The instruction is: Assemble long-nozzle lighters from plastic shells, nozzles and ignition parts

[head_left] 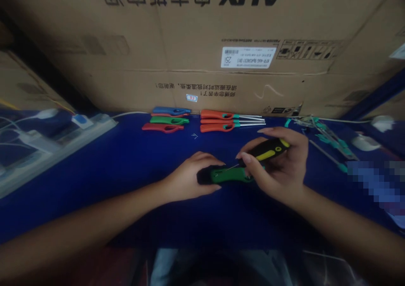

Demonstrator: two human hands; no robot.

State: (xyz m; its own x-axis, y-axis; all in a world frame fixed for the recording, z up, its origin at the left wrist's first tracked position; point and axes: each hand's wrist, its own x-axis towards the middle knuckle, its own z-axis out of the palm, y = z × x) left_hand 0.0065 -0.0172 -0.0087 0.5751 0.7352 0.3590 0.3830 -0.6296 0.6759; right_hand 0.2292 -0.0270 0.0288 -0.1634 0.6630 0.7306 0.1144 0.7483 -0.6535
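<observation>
My left hand (pixel 196 174) is closed around the dark end of a green lighter casing (pixel 230 175), which lies level above the blue table. In my right hand (pixel 281 168) is a black-and-yellow screwdriver (pixel 267 151), its thin shaft slanting down to the left. The tip reaches the upper edge of the green casing; whether it sits in a screw or slot I cannot tell. The right fingers partly hide the casing's right end. Beyond my hands lie several loose casing pieces, among them a blue one (pixel 169 111), a green one (pixel 167 120) and a red one (pixel 161 128).
Three orange lighters (pixel 217 121) with metal tubes lie side by side near the back. To the right is a pile of teal-and-metal lighter parts (pixel 332 138). A power strip (pixel 57 147) with plugs runs along the left. A large cardboard box (pixel 177 45) stands behind.
</observation>
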